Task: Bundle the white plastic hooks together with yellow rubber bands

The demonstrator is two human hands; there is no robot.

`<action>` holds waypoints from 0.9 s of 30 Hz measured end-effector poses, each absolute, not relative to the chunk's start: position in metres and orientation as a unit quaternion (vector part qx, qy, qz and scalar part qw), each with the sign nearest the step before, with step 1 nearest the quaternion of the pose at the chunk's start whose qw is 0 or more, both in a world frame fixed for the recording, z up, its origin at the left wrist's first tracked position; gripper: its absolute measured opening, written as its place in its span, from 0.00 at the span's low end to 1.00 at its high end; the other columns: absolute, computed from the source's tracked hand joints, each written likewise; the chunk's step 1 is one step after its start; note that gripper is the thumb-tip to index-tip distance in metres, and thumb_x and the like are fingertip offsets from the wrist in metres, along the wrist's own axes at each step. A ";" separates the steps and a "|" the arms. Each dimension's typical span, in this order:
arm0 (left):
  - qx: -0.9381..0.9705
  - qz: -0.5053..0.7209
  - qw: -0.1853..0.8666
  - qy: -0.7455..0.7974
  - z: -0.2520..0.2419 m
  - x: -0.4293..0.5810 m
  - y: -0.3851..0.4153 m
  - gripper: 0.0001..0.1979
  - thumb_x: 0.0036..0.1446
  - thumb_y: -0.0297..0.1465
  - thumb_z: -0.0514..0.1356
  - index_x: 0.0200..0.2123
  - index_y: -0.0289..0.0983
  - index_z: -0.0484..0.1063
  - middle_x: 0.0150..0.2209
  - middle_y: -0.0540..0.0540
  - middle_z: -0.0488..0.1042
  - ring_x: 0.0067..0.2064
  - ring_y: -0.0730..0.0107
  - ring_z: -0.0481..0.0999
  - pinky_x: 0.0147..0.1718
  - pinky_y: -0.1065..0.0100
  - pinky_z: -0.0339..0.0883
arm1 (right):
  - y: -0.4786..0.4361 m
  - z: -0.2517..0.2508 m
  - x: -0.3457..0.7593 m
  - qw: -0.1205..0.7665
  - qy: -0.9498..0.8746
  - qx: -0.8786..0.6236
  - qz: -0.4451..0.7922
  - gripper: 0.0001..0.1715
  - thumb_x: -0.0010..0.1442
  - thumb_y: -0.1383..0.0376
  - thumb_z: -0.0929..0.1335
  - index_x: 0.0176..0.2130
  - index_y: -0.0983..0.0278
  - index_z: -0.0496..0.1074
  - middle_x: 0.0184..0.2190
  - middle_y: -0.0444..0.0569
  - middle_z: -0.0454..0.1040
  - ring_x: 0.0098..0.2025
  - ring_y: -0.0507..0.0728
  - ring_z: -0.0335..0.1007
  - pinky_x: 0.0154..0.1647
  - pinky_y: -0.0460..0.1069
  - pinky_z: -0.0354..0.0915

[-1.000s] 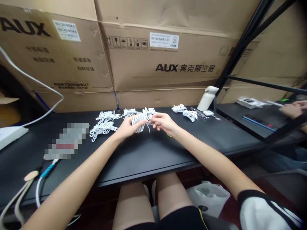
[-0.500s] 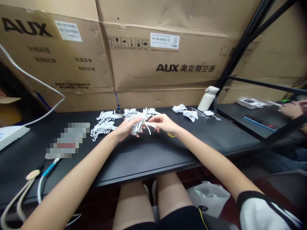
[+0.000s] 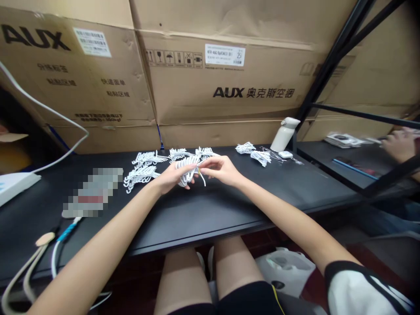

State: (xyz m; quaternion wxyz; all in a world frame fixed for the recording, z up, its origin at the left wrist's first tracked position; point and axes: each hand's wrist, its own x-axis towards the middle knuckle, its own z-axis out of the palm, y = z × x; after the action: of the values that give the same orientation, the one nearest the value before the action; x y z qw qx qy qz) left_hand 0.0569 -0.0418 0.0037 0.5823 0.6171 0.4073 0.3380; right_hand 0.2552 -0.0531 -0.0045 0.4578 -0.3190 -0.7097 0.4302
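Observation:
Over the black table (image 3: 197, 218), my left hand (image 3: 170, 177) is wrapped round a bundle of thin white hook-like pieces (image 3: 186, 175). My right hand (image 3: 220, 169) pinches at the bundle's right-hand end, where a small yellowish band seems to show; the fingers partly cover it. One white strand end hangs below the fingertips. More bundles of the same white pieces (image 3: 140, 177) lie just left of my left hand, with others (image 3: 179, 153) behind the hands. Two further white bundles (image 3: 260, 157) rest to the right at the back.
A white bottle (image 3: 285, 134) and small white case (image 3: 285, 155) stand at the back right, beside a black metal frame (image 3: 303, 116). A blurred-out flat object (image 3: 95, 192) with a cable lies left. Cardboard boxes (image 3: 223, 113) line the back. A co-worker's hand (image 3: 400, 142) is far right.
My right fingers have closed in on the bundle's end, so fewer loose strands show. A yellow loop below my right wrist no longer shows. The co-worker's hand has shifted slightly.

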 end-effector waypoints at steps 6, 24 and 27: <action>0.622 0.298 0.598 0.409 0.005 0.053 -0.042 0.19 0.46 0.45 0.67 0.34 0.34 0.77 0.29 0.44 0.77 0.26 0.69 0.73 0.20 0.69 0.69 | -0.053 -0.002 0.258 0.433 -0.732 -0.317 0.420 0.10 0.51 0.61 0.73 0.33 0.64 0.77 0.30 0.48 0.75 0.30 0.53 0.70 0.34 0.49 0.67; 0.593 0.362 0.592 0.409 0.002 0.045 -0.030 0.22 0.48 0.43 0.67 0.42 0.33 0.75 0.28 0.46 0.73 0.25 0.72 0.71 0.15 0.74 0.65 | -0.037 -0.001 0.271 0.457 -0.728 -0.310 0.406 0.14 0.50 0.58 0.74 0.29 0.67 0.72 0.27 0.46 0.73 0.28 0.51 0.70 0.33 0.49 0.69; 0.530 0.431 0.604 0.410 0.003 0.036 -0.022 0.19 0.49 0.41 0.67 0.39 0.33 0.75 0.27 0.48 0.72 0.23 0.75 0.69 0.14 0.76 0.63 | -0.035 0.008 0.283 0.488 -0.708 -0.328 0.391 0.16 0.46 0.58 0.76 0.28 0.67 0.72 0.25 0.45 0.73 0.26 0.51 0.70 0.32 0.49 0.70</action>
State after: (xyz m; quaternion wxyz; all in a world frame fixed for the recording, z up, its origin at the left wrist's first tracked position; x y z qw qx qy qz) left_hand 0.0359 -0.0223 0.0034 0.6044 0.5297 0.4098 0.4315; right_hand 0.2835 -0.0354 0.0081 0.4878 -0.3281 -0.7082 0.3908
